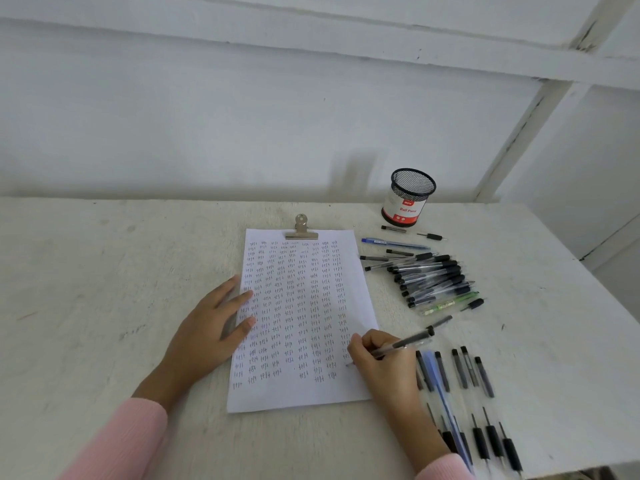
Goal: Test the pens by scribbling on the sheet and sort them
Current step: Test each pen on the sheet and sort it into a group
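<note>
Right grip [381, 362] pinches the pen [405, 344], tip down at the right edge of the sheet [301, 396] to scribble. Left grip [211, 327] lies flat, fingers straight, pinning it against sliding on the counter [104, 306].

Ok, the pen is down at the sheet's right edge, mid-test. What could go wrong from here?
1. The right hand grips the pen with its tip at the very right edge of the sheet, where the columns are nearly full; a scribble may run onto the table.
2. That wrist lies close beside the near row of pens; a sideways sweep could roll them and muddle the sorting.
</note>
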